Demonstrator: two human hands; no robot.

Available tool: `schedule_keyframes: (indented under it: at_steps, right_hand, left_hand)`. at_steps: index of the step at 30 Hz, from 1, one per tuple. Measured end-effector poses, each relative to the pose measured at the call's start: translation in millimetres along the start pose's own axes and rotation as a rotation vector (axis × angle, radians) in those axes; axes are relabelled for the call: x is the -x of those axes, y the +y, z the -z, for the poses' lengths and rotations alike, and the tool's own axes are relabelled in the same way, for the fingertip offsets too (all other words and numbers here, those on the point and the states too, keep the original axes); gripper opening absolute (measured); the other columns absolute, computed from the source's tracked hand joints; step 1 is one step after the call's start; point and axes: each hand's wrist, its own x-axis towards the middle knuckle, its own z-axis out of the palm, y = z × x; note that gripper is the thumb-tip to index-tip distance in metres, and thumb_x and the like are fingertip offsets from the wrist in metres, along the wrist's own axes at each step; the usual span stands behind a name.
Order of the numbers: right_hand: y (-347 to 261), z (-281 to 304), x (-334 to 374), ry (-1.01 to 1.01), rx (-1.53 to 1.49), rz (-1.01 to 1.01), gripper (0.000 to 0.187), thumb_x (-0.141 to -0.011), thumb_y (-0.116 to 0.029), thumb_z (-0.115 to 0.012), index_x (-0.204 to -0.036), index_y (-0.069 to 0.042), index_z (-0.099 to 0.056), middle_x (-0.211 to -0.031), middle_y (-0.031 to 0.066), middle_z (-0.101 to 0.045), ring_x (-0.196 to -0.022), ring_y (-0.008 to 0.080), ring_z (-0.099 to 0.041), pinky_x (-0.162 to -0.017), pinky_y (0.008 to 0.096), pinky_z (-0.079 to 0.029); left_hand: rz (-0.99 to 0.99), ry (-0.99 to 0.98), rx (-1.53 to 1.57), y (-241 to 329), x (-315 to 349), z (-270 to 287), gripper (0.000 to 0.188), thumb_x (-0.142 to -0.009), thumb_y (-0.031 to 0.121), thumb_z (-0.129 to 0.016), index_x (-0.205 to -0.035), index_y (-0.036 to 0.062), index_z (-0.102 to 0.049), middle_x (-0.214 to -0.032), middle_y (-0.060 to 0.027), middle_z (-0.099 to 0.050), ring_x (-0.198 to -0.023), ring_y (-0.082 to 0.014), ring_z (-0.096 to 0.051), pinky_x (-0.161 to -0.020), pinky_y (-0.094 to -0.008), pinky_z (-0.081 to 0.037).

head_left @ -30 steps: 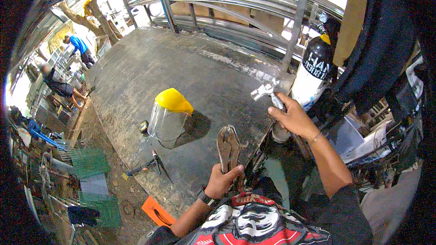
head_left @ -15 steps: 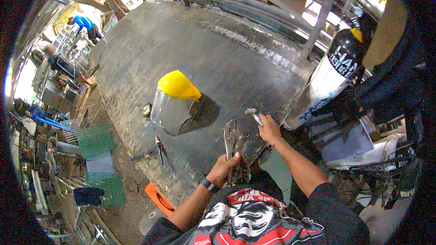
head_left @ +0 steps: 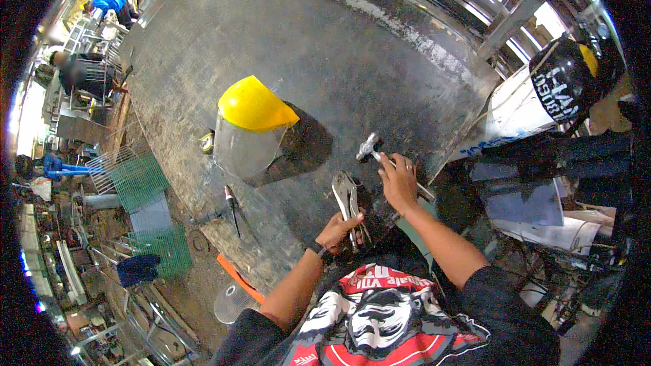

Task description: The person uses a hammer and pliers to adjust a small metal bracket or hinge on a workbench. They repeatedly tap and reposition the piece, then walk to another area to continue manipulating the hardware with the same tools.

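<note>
My left hand (head_left: 339, 232) is closed round the handles of silver locking pliers (head_left: 346, 196), whose jaws point away from me above the near part of the metal table. To its right, my right hand (head_left: 399, 184) has its fingers on the handle of a small metal hammer (head_left: 368, 146). The hammer's head points away to the left, at or just above the tabletop, and the handle end sticks out beyond my palm. A face shield with a yellow crown (head_left: 255, 104) and clear visor rests left of the hammer. Left of the pliers lies a slim black tool (head_left: 233, 210) with a pale tip.
The dark metal table (head_left: 203, 41) fills the middle. On it, a tape measure (head_left: 207, 141) sits beside the visor. A white and black gas cylinder (head_left: 519, 102) leans at the right edge. Green wire mesh (head_left: 139, 179) lies left. Two people are at the far left.
The view has shifted. My right hand now lies lower along the hammer's handle, with the handle end showing behind it. The pliers have turned slightly in my left hand.
</note>
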Motion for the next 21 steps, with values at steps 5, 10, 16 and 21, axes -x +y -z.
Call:
schedule_keyframes:
  at_steps: [5, 10, 16, 21]
  right_hand:
    - [-32, 26, 75, -0.796, -1.107, -0.831, 0.047, -0.096, -0.035, -0.065, -0.128, -0.001, -0.058, -0.106, 0.0122, -0.069, -0.098, 0.0183, -0.066, -0.074, 0.0328, -0.055]
    - [-27, 1, 95, -0.966, -0.882, -0.657, 0.033, -0.092, -0.021, -0.070, -0.115, -0.001, -0.058, -0.086, 0.0102, -0.068, -0.068, 0.0180, -0.068, -0.052, 0.0321, -0.056]
    - [-34, 6, 73, -1.072, -1.010, -0.706, 0.028, -0.089, -0.016, -0.070, -0.109, -0.002, -0.057, -0.076, 0.0073, -0.066, -0.054, 0.0160, -0.062, -0.043, 0.0304, -0.049]
    - [-32, 8, 62, -1.119, -1.046, -0.704, 0.025, -0.086, -0.021, -0.075, -0.101, -0.007, -0.061, -0.070, 0.0004, -0.061, -0.049, 0.0087, -0.052, -0.040, 0.0248, -0.039]
  left_hand:
    - [-0.127, -0.063, 0.079, -13, -20, 8, 0.039, -0.092, 0.023, -0.072, -0.121, 0.0035, -0.054, -0.091, -0.0053, -0.066, -0.078, -0.0168, -0.065, -0.067, -0.0319, -0.055]
    - [-0.149, -0.026, -0.016, -23, -20, 11, 0.039, -0.087, 0.023, -0.078, -0.115, 0.0034, -0.059, -0.099, -0.0056, -0.068, -0.089, -0.0148, -0.063, -0.079, -0.0322, -0.052]
    - [-0.228, 0.182, 0.012, -30, -11, -2, 0.035, -0.085, 0.020, -0.079, -0.111, 0.0037, -0.061, -0.094, -0.0055, -0.070, -0.080, -0.0138, -0.064, -0.072, -0.0306, -0.054]
    - [-0.245, 0.128, 0.150, -31, -16, -1, 0.034, -0.086, 0.020, -0.079, -0.110, 0.0035, -0.062, -0.090, -0.0059, -0.070, -0.074, -0.0135, -0.065, -0.065, -0.0290, -0.054]
